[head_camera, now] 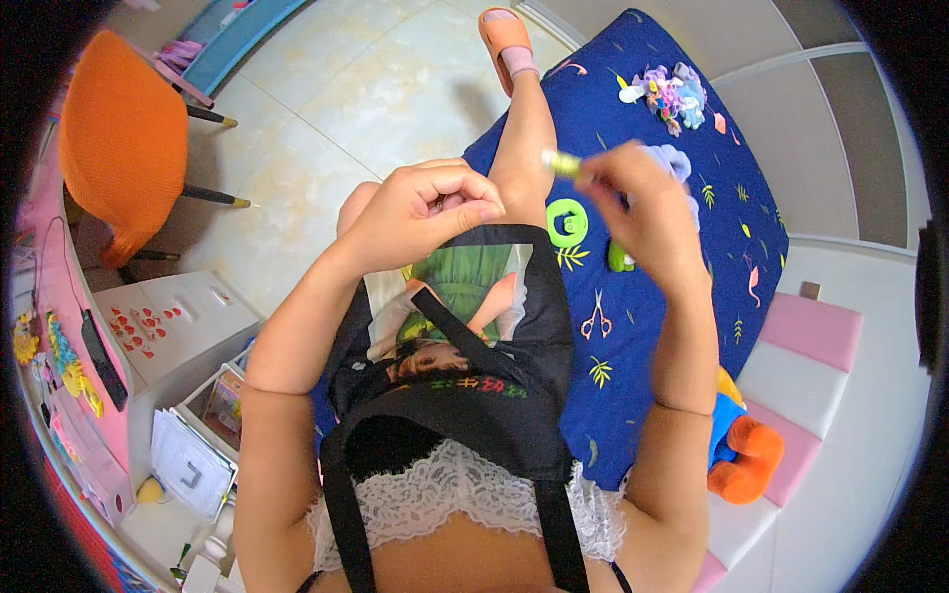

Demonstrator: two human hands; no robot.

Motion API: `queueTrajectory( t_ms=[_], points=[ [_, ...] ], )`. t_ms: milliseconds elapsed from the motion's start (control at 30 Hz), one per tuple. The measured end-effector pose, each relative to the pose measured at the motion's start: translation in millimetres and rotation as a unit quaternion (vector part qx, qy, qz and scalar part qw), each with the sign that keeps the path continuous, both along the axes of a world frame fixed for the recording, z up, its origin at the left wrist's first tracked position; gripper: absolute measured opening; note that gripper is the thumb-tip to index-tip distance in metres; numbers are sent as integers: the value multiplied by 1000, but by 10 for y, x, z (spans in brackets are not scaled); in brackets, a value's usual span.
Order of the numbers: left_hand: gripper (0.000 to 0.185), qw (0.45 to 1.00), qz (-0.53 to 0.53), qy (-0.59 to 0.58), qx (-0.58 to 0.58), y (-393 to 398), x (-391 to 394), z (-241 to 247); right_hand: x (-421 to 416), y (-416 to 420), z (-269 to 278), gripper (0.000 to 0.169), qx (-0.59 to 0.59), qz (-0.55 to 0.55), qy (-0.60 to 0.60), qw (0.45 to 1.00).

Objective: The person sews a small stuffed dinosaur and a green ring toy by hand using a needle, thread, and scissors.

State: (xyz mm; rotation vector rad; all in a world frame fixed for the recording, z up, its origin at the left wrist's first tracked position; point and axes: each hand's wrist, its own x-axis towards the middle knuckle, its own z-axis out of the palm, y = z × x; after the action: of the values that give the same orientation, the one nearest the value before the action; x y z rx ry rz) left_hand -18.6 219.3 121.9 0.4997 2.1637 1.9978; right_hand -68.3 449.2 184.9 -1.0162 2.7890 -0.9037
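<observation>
My left hand [437,207] is above my lap, with thumb and forefinger pinched together. A fine strand, probably thread, shows faintly at its fingertips. My right hand [637,200] holds a small yellow-green spool of thread [565,164] with a white end; hand and spool are blurred. Below the spool, a bright green ring-shaped piece [567,222] lies on the dark blue bedsheet [667,356]. Another green item [617,256] is partly hidden by my right wrist. Small scissors [596,317] with orange-pink handles lie nearer me. A black apron [460,400] with a printed picture covers my lap.
A pile of small plush toys [667,96] and a partly hidden lilac plush piece [671,159] lie on the bed. An orange-and-blue plush [745,459] rests by the pink-and-white padded panel [808,333]. At left are an orange chair [122,141], white drawers [178,319] and a pink desk [67,296].
</observation>
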Motion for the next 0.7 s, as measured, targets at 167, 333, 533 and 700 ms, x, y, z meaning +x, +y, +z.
queueTrajectory(
  t_ms=[167,333,533,700],
  points=[
    [6,1000,16,-20,10,-75,-28,-28,262,-85,199,12,-194,178,-327,908],
    [8,1000,3,-10,27,-25,-12,-63,-84,-46,10,12,123,-5,85,989],
    [6,1000,11,5,12,-41,-14,-140,208,-151,86,12,-213,121,-237,940],
    [7,1000,14,-19,3,-35,4,-100,21,-49,-90,12,95,131,4,987]
  ],
)
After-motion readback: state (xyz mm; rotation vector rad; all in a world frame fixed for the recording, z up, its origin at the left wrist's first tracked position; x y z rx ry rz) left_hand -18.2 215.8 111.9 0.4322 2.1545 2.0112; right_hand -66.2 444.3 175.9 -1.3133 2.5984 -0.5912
